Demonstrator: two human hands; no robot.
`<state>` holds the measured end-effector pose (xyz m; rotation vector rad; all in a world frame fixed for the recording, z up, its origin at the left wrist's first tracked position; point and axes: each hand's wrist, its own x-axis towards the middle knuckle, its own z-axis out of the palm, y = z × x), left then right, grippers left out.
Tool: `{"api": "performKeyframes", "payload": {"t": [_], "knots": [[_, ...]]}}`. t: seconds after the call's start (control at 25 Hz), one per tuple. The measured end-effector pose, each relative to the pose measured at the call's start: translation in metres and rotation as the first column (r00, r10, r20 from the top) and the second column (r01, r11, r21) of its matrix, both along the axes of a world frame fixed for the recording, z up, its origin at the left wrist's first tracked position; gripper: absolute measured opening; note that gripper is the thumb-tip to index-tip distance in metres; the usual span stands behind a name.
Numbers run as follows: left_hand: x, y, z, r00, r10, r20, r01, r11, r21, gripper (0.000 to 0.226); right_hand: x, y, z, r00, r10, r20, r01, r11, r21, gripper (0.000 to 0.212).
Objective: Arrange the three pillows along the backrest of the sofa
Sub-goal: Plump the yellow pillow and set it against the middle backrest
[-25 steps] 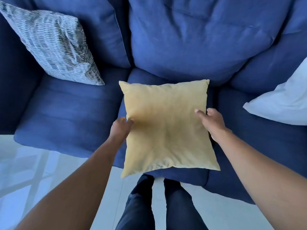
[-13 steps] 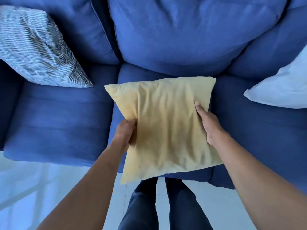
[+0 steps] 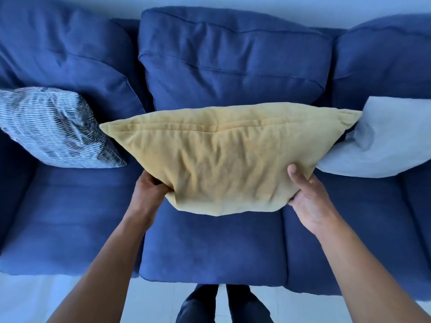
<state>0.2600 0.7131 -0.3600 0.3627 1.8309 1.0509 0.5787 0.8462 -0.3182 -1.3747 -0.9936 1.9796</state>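
A soft, square, mustard-yellow fabric pillow (image 3: 224,157) is held above the middle seat cushion (image 3: 214,248) of a dark blue upholstered three-seat sofa (image 3: 70,217), its upper seam raised in front of the middle back cushion (image 3: 233,64). Its lower left corner is gripped by the left hand (image 3: 149,192), whose fingers are curled shut into the cloth. Its lower right corner is clasped by the right hand (image 3: 307,199), with the thumb pressed on the front face and the remaining fingers tucked underneath. A grey-and-white striped woven pillow (image 3: 53,129) is leaned against the left back cushion, just beside the yellow pillow's left corner. A plain pale grey-white pillow (image 3: 384,141) is propped at the right, and part of it is overlapped by the yellow pillow's right corner. Dark trouser legs (image 3: 224,306) are seen over a pale floor (image 3: 46,297) at the sofa's front edge.
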Motion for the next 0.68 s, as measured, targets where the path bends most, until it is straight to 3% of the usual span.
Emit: {"api": "performKeyframes", "payload": {"t": [0.16, 0.2, 0.28, 0.48, 0.68], "knots": [[-0.006, 0.029, 0.007, 0.999, 0.029, -0.025, -0.027, 0.997, 0.068, 0.052, -0.007, 0.016, 0.008, 0.993, -0.105, -0.051, 0.106, 0.994, 0.011, 0.042], [-0.009, 0.037, 0.004, 0.999, 0.034, -0.026, -0.032, 0.997, 0.071, 0.049, -0.011, 0.021, 0.006, 0.991, -0.122, -0.046, 0.122, 0.992, 0.005, 0.037], [-0.012, 0.055, -0.004, 1.0, 0.016, -0.023, -0.015, 0.999, 0.039, 0.044, -0.018, 0.034, -0.01, 0.99, -0.139, 0.003, 0.139, 0.989, -0.042, 0.045], [-0.005, 0.087, -0.031, 0.993, -0.113, 0.02, 0.114, 0.989, -0.089, 0.043, -0.024, 0.05, -0.067, 0.963, -0.084, 0.258, 0.138, 0.971, -0.198, 0.102], [0.0, 0.085, -0.045, 0.993, -0.099, -0.062, 0.091, 0.989, -0.119, 0.05, -0.028, 0.054, -0.081, 0.921, -0.121, 0.37, 0.2, 0.963, -0.182, 0.1]]}}
